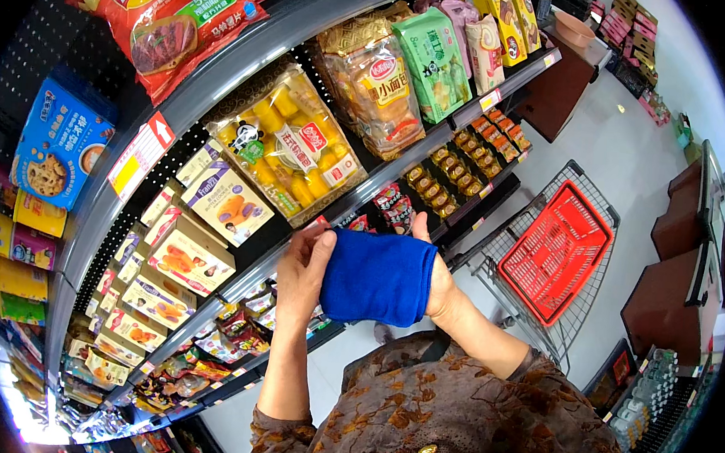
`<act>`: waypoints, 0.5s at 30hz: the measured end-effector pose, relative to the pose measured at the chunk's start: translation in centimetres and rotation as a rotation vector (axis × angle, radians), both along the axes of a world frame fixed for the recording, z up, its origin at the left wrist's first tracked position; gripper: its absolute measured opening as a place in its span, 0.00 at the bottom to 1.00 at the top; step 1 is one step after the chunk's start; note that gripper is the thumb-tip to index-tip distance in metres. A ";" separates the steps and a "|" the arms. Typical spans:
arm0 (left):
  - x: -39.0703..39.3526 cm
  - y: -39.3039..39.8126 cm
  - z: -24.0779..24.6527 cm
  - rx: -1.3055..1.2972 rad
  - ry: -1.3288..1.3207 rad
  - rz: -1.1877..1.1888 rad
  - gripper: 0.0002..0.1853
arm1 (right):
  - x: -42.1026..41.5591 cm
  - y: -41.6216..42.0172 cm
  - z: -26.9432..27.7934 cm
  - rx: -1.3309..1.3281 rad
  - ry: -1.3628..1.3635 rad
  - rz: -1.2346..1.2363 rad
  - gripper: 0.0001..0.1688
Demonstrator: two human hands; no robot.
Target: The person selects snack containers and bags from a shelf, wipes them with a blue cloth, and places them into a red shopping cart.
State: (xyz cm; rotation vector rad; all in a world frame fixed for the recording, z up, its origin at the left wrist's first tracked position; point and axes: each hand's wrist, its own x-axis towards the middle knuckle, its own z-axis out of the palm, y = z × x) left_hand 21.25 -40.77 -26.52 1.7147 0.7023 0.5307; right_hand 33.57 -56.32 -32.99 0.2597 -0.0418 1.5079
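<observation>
A folded blue cloth (377, 278) is held up between both hands, in front of a stocked shop shelf. My left hand (303, 266) pinches its left edge, thumb on the near side. At the opposite edge my right hand (439, 275) grips it, mostly hidden behind the fabric with the thumb pointing up. Just beyond the cloth lies the shelf edge (377, 185). Above it rests a clear-fronted pack of yellow soft breads (289, 147), and boxes of cookies (224, 199) stand to the left.
A wire shopping cart (577, 283) with a red plastic basket (557, 254) stands at the right on the tiled floor (598, 135). On the upper shelf are a red Lay's chip bag (169, 21) and a blue cookie box (63, 139). Bottled drinks (645, 393) line the lower right.
</observation>
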 end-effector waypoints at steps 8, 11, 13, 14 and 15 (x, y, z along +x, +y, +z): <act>0.4 -2.4 4.0 0.255 0.022 -0.043 0.19 | 1.9 -1.0 2.7 0.148 0.101 -0.030 0.63; 0.9 -3.3 6.1 0.370 -0.025 -0.029 0.13 | 3.0 -1.6 5.0 0.063 -0.051 -0.095 0.62; 1.8 -4.2 7.9 0.390 -0.151 -0.076 0.11 | 3.7 -2.1 7.2 0.158 -0.080 -0.148 0.59; 2.2 -4.9 9.4 0.354 -0.185 -0.107 0.11 | 4.2 -2.3 7.7 0.146 -0.175 -0.218 0.59; 2.7 -5.4 10.9 0.315 -0.194 -0.181 0.10 | 4.9 -2.7 8.1 0.136 -0.272 -0.301 0.59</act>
